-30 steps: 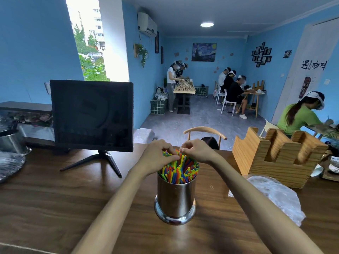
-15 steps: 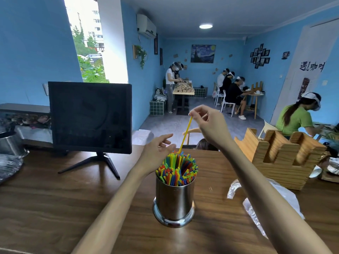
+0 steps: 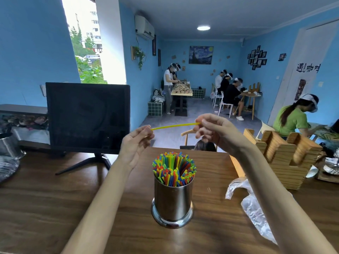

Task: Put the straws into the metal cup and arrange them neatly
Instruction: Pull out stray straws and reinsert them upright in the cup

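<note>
A shiny metal cup (image 3: 173, 202) stands upright on the wooden table (image 3: 45, 208), packed with several coloured straws (image 3: 174, 167) standing on end. Above it, a single yellow straw (image 3: 175, 126) is held nearly level in the air. My left hand (image 3: 136, 143) pinches its left end and my right hand (image 3: 213, 131) pinches its right end. Both hands hover well above the cup's rim, apart from the straws in it.
A dark monitor (image 3: 88, 116) on a stand is at the back left. A wooden holder (image 3: 280, 156) stands at the right, with a crumpled clear plastic bag (image 3: 255, 204) in front of it. A metal pot (image 3: 9, 145) sits at the far left. People work at tables behind.
My right hand drew one yellow straw up out of the cup. My left hand left the cup's rim and took the straw's other end, which now lies level between both hands.
</note>
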`<state>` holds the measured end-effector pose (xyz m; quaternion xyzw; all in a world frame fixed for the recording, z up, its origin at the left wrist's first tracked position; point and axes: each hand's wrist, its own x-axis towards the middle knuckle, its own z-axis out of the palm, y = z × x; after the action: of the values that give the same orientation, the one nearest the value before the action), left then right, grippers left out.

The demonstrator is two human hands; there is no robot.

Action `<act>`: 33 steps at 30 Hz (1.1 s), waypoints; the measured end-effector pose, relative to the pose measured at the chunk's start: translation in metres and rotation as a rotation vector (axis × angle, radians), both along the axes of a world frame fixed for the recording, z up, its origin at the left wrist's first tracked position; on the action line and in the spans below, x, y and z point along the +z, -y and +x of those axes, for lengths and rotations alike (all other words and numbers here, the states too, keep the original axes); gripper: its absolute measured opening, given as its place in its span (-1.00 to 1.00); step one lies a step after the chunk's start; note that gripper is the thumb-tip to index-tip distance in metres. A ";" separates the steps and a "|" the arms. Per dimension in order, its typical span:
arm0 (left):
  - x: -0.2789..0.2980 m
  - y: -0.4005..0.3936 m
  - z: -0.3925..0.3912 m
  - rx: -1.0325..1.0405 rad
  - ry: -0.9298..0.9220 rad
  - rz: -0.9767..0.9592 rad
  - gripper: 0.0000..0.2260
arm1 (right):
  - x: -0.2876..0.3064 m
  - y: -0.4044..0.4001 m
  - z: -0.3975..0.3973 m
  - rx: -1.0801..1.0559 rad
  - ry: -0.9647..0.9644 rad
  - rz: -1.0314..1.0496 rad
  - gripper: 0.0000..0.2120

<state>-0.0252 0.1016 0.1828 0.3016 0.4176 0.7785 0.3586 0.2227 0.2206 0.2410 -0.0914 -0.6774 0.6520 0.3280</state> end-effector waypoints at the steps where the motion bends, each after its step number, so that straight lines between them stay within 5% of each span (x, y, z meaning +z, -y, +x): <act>1: 0.003 0.000 -0.002 0.008 0.032 0.024 -0.90 | -0.006 -0.001 0.002 0.053 0.042 0.019 -0.82; 10: 0.027 -0.007 0.019 0.122 -0.160 0.132 -0.70 | -0.054 0.006 -0.026 0.011 0.525 0.572 -0.80; 16: 0.029 -0.011 0.041 0.129 -0.582 0.035 -0.77 | -0.071 0.013 -0.047 -0.124 0.649 0.927 -0.87; 28: -0.019 -0.005 0.030 0.064 -1.327 -0.324 -0.92 | -0.068 -0.003 -0.038 -0.455 0.479 0.675 -0.83; 33: -0.021 -0.015 0.025 0.209 -1.030 -0.313 -0.87 | -0.073 0.000 -0.041 -0.458 0.459 0.650 -0.86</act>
<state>-0.0002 0.1171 0.1620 0.5438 0.6776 0.4903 0.0690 0.1816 0.2203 0.1684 -0.2734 -0.8643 0.2792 0.3168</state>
